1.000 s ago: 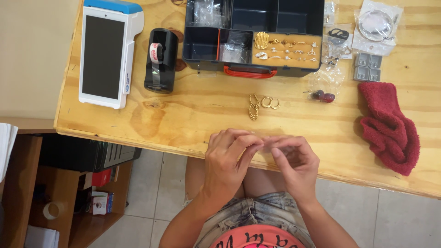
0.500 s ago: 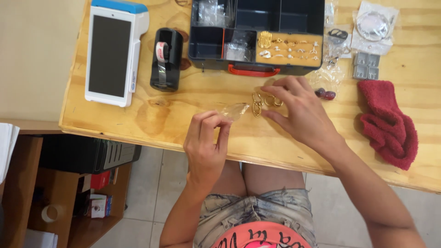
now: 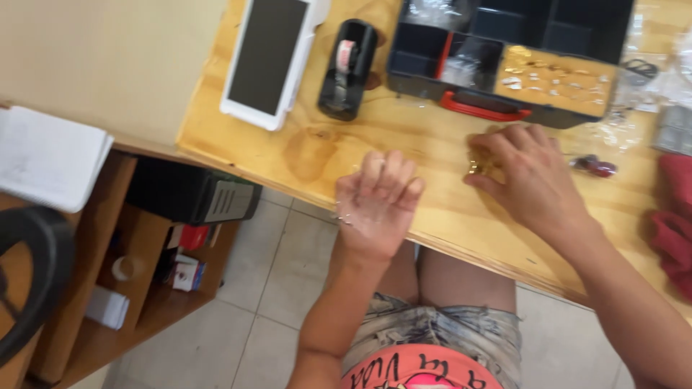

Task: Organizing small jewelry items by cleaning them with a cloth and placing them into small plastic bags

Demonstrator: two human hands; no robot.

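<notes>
My right hand reaches out over the wooden table, its fingertips pinched on a few small gold rings that lie on the wood. My left hand is raised at the table's front edge, palm toward me. Its fingers are curled around a small clear plastic bag that barely shows. The two hands are apart, with the left one closer to me.
At the back stand a black compartment case with a red latch, a tan tray of gold pieces, a black tape dispenser and a white card terminal. A red cloth lies right, shelves below left.
The hands were joined at the table edge, then the right hand reached to the rings. My view has since swung left and closer, and the left hand has turned palm up.
</notes>
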